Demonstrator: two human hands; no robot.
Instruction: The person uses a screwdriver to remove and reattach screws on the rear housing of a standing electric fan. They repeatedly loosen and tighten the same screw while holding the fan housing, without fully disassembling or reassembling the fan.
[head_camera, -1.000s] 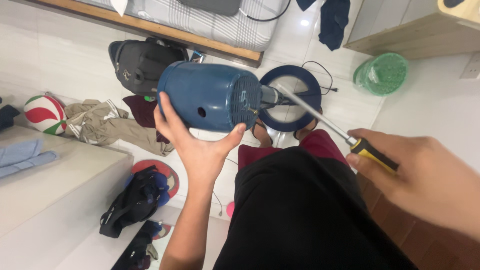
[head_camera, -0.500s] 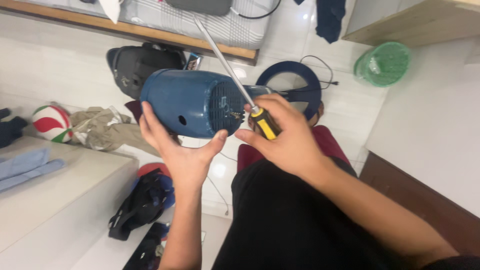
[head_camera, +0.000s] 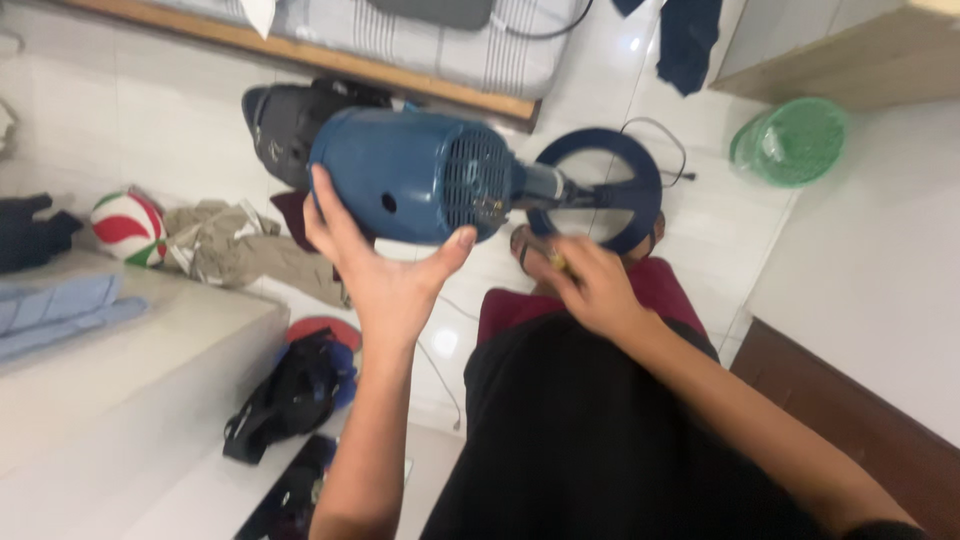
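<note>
Head view: since the earlier picture the right hand (head_camera: 592, 288) has come down from the fan motor (head_camera: 420, 178) and the long shaft of the screwdriver (head_camera: 556, 262) no longer shows; only a yellow bit is seen in the closed fingers. The left hand (head_camera: 385, 268) holds the blue motor from below, fingers spread wide, above the lap. Its long axis lies left to right, the shaft end pointing right toward the blue ring (head_camera: 600, 190). Below is white tiled floor (head_camera: 140, 130) with a ball (head_camera: 128, 228), bags and a green basket (head_camera: 790, 142).
</note>
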